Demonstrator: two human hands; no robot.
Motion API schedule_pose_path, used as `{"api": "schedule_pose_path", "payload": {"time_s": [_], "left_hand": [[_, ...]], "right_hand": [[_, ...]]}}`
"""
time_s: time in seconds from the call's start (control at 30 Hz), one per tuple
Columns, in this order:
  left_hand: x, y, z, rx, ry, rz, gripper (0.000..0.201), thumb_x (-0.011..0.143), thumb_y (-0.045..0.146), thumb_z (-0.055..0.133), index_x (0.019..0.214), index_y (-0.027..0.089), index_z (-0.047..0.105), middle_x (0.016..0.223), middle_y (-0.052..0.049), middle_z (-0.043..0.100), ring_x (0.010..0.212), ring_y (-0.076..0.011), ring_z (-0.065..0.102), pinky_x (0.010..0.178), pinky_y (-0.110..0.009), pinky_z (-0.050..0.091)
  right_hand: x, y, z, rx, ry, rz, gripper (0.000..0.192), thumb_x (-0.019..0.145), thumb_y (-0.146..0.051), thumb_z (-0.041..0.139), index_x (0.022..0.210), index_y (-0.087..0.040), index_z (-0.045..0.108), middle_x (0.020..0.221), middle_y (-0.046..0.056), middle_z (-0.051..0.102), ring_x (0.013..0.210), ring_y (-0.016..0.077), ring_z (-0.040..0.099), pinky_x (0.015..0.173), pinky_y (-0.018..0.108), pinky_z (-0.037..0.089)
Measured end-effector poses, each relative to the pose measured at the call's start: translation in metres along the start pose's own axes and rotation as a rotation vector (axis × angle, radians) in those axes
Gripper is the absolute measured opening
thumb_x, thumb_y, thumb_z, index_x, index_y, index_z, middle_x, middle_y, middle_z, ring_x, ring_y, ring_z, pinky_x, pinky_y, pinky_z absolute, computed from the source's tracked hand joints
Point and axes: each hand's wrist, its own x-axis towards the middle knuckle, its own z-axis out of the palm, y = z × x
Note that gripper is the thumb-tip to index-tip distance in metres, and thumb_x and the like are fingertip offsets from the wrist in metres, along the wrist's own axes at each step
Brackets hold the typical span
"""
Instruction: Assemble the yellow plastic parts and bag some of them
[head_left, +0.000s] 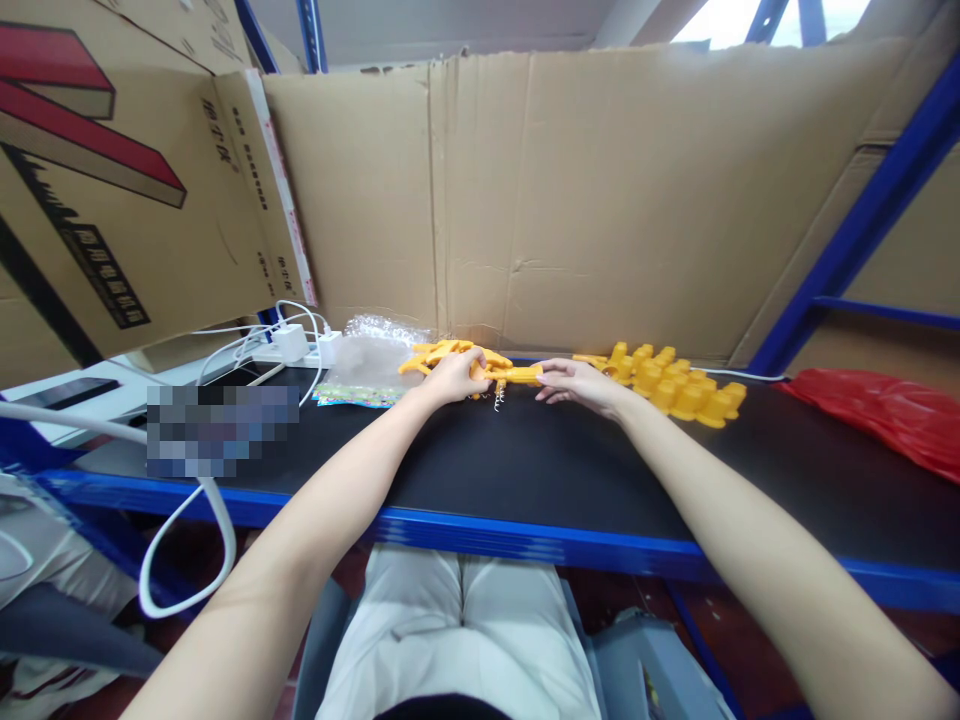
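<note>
My left hand (456, 377) is closed around a long yellow plastic piece (521, 374) just above the black shelf top. The fingers of my right hand (577, 385) pinch the right end of that same piece. Behind and to the left of my left hand lie more yellow plastic parts (442, 350), partly hidden by it. Small coiled metal springs (499, 395) show just below the held piece. Right of my right hand stand several yellow cup-shaped plastic parts (675, 385), bunched together. What the left fingers cover cannot be made out.
Clear plastic bags (367, 350) lie left of the yellow parts. White chargers (291, 343) and cables sit further left, near a blurred-out object (225, 428). A red plastic bag (870, 410) is at right. Cardboard (622, 200) walls the back; a blue rail (525, 540) edges the front.
</note>
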Motion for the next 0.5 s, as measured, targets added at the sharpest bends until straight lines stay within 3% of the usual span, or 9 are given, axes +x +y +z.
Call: {"api": "schedule_pose_path", "payload": {"time_s": [0.5], "left_hand": [[-0.0007,0.0023,-0.001,-0.01,-0.016,0.004,0.024,0.069,0.03,0.061,0.089,0.02,0.055,0.065,0.003,0.055,0.062,-0.0136,0.049,0.057,-0.023,0.031]], "right_hand": [[0.0019,0.002,0.0024,-0.005,-0.005,0.026,0.022,0.085,-0.031,0.058,0.095,-0.012,0.059,0.086,0.01,0.067,0.065,0.0114,0.064,0.061,0.022,0.051]]}}
